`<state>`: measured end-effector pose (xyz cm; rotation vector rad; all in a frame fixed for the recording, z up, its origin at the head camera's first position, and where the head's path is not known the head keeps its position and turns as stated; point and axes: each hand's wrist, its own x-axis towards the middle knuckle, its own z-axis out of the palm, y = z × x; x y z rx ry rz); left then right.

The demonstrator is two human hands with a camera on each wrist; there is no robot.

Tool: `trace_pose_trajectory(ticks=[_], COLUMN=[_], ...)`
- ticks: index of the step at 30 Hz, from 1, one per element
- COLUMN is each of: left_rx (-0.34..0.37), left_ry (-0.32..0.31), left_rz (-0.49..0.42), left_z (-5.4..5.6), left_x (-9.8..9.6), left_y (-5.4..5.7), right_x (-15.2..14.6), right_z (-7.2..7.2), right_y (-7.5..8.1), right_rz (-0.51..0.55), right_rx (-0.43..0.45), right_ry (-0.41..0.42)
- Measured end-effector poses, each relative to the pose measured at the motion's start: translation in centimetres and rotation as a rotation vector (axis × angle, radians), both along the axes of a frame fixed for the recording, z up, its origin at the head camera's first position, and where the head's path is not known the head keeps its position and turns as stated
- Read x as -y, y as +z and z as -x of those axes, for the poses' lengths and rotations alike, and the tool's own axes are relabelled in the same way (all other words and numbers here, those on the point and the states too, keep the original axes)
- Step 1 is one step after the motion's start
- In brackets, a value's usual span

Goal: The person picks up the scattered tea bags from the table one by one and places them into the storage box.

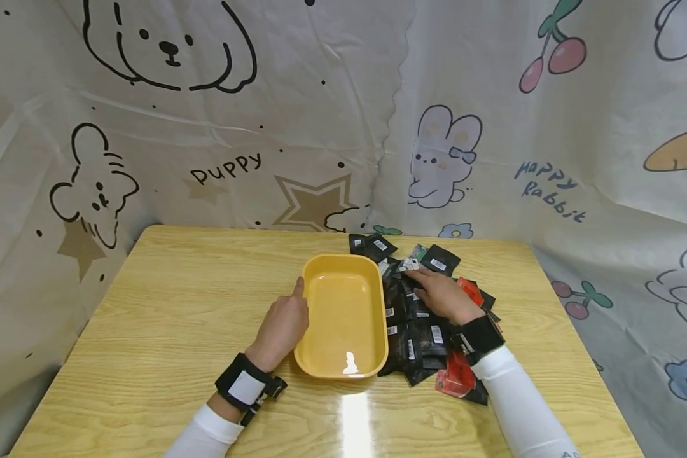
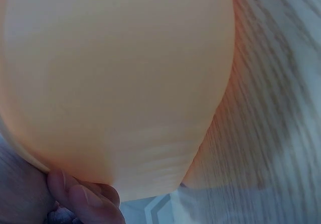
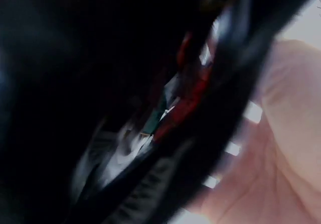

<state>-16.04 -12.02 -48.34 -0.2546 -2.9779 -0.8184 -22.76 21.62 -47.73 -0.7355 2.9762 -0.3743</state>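
Observation:
A yellow plastic tray (image 1: 343,318) lies on the table with nothing in it. My left hand (image 1: 280,324) grips its left rim, the index finger stretched along the side. In the left wrist view, curled fingers (image 2: 90,199) press the tray's wall (image 2: 125,83). To the tray's right is a pile of small black packets (image 1: 432,334) with white labels. My right hand (image 1: 449,299) reaches over this pile, fingertips at a white patterned packet (image 1: 410,264) near the back. Black packets (image 3: 125,48) cover much of the right wrist view and hide those fingertips; whether they pinch anything is unclear.
Red packets (image 1: 457,376) lie at the near right of the pile, and another red packet (image 1: 471,291) sits beside the right wrist. Several black packets (image 1: 374,247) lie behind the tray's far right corner. A printed cloth (image 1: 332,127) hangs behind the wooden table (image 1: 194,286).

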Motion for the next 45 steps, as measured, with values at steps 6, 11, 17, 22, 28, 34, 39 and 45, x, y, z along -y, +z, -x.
trace_pose_trajectory(ticks=[6,11,17,22,28,34,39,45], left_rx=[0.018,0.006,-0.022,-0.057,-0.074,-0.076,-0.074,-0.107], left_ry=[0.000,-0.007,-0.008,-0.024,-0.029,-0.026,-0.027,-0.034], left_rz=[-0.007,-0.014,-0.010,0.018,0.034,0.015,0.008,0.030], left_z=[-0.1,-0.1,0.1,0.1,-0.1,-0.1,0.0,0.0], left_x=[-0.1,-0.1,-0.1,-0.3,-0.3,-0.5,-0.4,-0.3], left_y=[0.0,0.1,0.0,-0.3,-0.3,-0.4,-0.4,-0.3], right_x=[-0.8,0.3,5.1,9.4,12.0,10.9,7.8,1.6], right_z=[-0.4,-1.7,-3.3,-3.7,-3.5,-4.0,-4.0,-4.5], right_y=[0.5,3.5,6.3,6.5,4.4,3.1,3.8,4.2], right_rz=[0.067,0.163,0.279,0.315,0.188,0.057,0.033,0.011], right_rx=[-0.224,-0.441,-0.630,-0.640,-0.473,-0.236,-0.226,-0.161], right_ry=[-0.086,-0.076,0.140,0.264,0.322,0.245,0.140,-0.003])
